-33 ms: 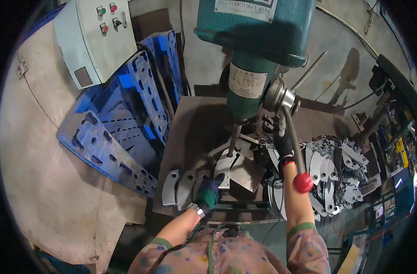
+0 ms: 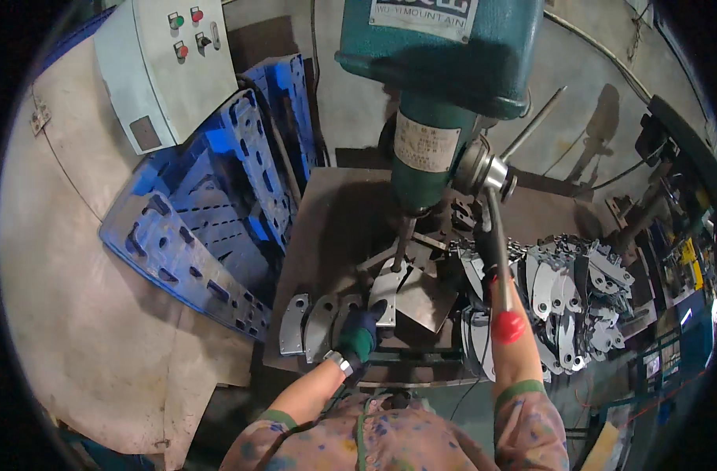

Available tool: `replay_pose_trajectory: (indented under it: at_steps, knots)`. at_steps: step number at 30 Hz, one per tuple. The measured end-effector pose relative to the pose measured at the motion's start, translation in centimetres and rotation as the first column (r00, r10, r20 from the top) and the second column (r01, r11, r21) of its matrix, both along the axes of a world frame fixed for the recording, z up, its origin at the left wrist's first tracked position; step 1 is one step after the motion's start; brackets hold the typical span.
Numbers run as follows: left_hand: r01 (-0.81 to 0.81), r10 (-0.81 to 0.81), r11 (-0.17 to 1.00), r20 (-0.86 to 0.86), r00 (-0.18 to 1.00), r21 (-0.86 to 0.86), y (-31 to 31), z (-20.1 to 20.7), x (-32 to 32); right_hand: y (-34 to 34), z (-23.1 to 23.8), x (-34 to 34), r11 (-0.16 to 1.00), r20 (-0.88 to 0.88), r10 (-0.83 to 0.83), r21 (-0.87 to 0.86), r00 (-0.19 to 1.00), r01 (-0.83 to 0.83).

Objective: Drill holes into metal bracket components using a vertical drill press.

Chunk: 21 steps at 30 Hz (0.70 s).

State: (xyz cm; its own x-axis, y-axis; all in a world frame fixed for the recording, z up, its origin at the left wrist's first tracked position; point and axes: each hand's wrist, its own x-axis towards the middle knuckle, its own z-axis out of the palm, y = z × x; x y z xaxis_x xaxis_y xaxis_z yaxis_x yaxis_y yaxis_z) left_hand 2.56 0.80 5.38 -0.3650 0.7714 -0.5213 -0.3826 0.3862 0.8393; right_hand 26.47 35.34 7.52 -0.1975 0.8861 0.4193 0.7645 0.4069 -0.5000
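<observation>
A green drill press [image 2: 433,67] stands over the worktable, its spindle and bit [image 2: 404,243] coming down onto the far end of a pale curved metal plate [image 2: 387,286]. My left hand [image 2: 361,330], in a dark glove with a green cuff, grips the near end of that plate, thumb on top. Beside the drill head, my gloved right hand [image 2: 488,245] is closed at the feed handle [image 2: 496,228]; the handle's bar partly covers the fingers. A red ball knob [image 2: 508,326] ends this bar, in front of my right forearm. A flat square metal plate [image 2: 425,300] lies right of the curved plate.
More curved plates [image 2: 294,323] lie left of my left hand. At the right a large heap of similar plates [image 2: 563,302] covers the table [image 2: 327,212]. Blue plastic pallets [image 2: 182,247] lean at the left, below a grey control box [image 2: 182,74]. Another handle bar [image 2: 535,122] sticks out toward the upper right.
The red knob and its bar have swung left and slightly nearer to me. My right hand has shifted slightly with the handle. My left hand and the plate have stayed put.
</observation>
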Motion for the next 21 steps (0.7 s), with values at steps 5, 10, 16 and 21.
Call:
replay_pose_trajectory:
  at_steps: [5, 10, 16, 21]
  knots:
    - [-0.008, 0.008, 0.998, 0.000, 1.000, -0.060, -1.3, -2.0, -2.2, 3.5, 2.4, -4.1, 0.996, -0.264, 0.027, 0.084, 0.964, -0.005]
    - [0.032, -0.034, 0.998, -0.049, 0.998, -0.046, 0.2, 1.7, 1.6, -0.8, -3.9, 2.8, 0.995, -0.354, 0.103, 0.027, 0.929, -0.100]
    - [0.202, -0.059, 0.931, -0.421, 0.905, 0.303, -0.4, -9.1, -1.5, -20.2, 7.1, -2.8, 0.760, -0.720, 0.176, -0.334, 0.671, -0.557]
    - [0.333, -0.139, 0.930, -0.687, 0.714, 0.158, -0.4, -8.9, -1.6, -29.4, 18.1, -1.9, 0.434, -0.913, 0.250, -0.191, 0.322, -0.880]
